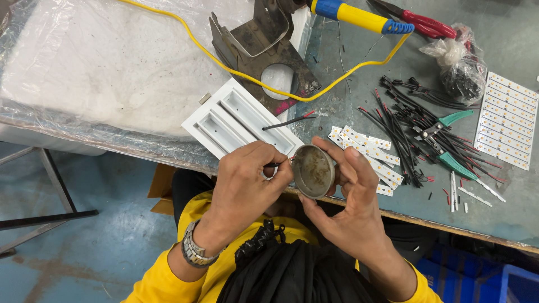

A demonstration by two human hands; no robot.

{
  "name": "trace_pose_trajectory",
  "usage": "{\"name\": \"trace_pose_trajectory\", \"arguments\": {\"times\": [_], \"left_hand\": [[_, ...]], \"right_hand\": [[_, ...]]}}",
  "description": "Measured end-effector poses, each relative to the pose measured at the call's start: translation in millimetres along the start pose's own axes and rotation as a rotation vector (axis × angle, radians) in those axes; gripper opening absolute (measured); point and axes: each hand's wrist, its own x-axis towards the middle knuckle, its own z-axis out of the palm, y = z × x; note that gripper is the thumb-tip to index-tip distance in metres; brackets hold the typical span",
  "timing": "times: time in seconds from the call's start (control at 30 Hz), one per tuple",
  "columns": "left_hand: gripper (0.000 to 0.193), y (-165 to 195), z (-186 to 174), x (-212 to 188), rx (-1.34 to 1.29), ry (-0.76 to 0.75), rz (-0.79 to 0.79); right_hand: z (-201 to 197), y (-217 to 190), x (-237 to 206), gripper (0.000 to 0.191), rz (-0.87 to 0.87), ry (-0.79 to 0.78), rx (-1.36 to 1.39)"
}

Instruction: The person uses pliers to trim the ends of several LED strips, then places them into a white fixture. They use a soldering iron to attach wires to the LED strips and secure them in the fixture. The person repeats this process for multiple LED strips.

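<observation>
Head view: right hand (351, 191) cradles round tin (313, 171).

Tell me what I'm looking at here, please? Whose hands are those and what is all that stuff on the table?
This picture comes from a camera worn on a person's head, so you look down just as they do. The two hands are that person's own.

The right hand holds a small round metal tin, tilted so you see inside it. The left hand, with a wristwatch, pinches something thin at the tin's edge; it is too small to tell what.

On the grey table lie a white plastic tray with two long slots, a pile of short black and red wires, green-handled cutters, white strips with tiny dots, and a blue and yellow tool with a yellow cord.
</observation>
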Motion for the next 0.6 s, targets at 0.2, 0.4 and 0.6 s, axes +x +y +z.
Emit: {"name": "trace_pose_trajectory", "arguments": {"times": [0.2,0.4,0.6], "left_hand": [[0.009,0.0,-1.3,-0.4,-0.011,-0.015,-0.010],[0.009,-0.9,-0.5,-0.9,-0.018,-0.016,-0.018],[0.008,-2.0,0.1,-1.6,-0.007,-0.005,0.024]], "right_hand": [[0.8,-1.1,0.5,0.106,0.013,0.001,0.015],[2.3,-0.9,-0.2,0.106,0.011,0.002,0.032],[2.8,0.8,-1.4,0.106,0.024,-0.006,0.038]]}}
